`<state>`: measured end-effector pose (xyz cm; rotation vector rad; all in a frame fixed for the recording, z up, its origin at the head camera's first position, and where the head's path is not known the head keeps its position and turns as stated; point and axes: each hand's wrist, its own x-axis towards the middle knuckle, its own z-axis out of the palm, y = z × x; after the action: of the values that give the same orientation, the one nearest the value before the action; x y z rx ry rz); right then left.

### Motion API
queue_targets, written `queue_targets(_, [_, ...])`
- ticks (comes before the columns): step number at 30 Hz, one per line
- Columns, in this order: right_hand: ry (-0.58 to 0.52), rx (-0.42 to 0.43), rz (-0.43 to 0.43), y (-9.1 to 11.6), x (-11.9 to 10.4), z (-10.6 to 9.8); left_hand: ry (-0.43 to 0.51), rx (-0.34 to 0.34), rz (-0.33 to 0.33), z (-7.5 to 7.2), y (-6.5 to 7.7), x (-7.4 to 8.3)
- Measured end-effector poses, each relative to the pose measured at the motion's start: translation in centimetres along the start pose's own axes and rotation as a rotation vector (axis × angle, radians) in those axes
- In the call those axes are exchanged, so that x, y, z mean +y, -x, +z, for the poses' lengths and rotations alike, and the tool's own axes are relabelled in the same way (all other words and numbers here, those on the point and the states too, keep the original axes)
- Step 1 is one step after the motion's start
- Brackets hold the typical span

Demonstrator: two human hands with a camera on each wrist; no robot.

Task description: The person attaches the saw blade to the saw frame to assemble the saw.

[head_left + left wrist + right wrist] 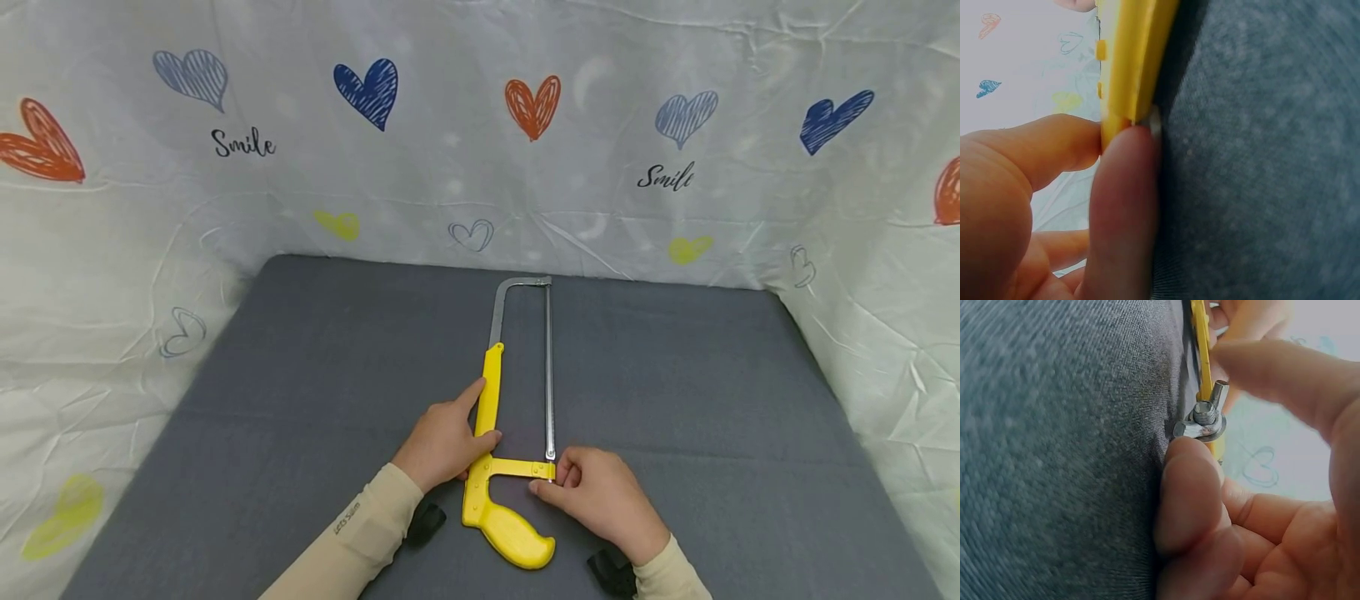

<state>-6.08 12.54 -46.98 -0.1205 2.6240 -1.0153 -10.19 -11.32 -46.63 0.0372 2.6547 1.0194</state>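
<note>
A hacksaw [488, 392] with a yellow handle and a grey metal front frame lies flat on the grey cloth, its front end pointing away from me. Along its right side runs the thin metal blade [549, 375]. My left hand [444, 442] grips the yellow frame above the handle, thumb across it and index finger along its left edge. At the end of the short yellow crossarm, a silver wing nut [1204, 419] shows in the right wrist view. The curled fingers and thumb of my right hand [600, 492] are around it, one fingertip touching a wing.
Grey cloth [337, 358] covers the table. Behind and at both sides hangs a white curtain [450, 175] printed with hearts and the word Smile. Black wrist-worn pieces [426, 523] sit by both wrists.
</note>
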Motion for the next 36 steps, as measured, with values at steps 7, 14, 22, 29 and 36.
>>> queue_targets(7, [0.006,0.007,-0.02,-0.01,-0.01,0.03,-0.009,-0.002,-0.003,0.0,0.02,0.04])
queue_targets(14, [0.014,0.002,-0.054,0.08,0.09,-0.1,-0.011,-0.007,-0.008,-0.03,-0.01,0.07])
queue_targets(22, [0.035,0.005,-0.098,0.03,0.37,-0.2,-0.002,-0.009,-0.003,-0.13,-0.05,0.08])
queue_targets(29, [0.037,-0.007,-0.114,-0.09,0.46,-0.47,0.008,-0.008,0.008,-0.18,-0.12,0.05])
queue_targets(36, [0.033,-0.005,-0.115,-0.03,0.5,-0.54,0.008,-0.007,0.01,-0.2,-0.12,0.09])
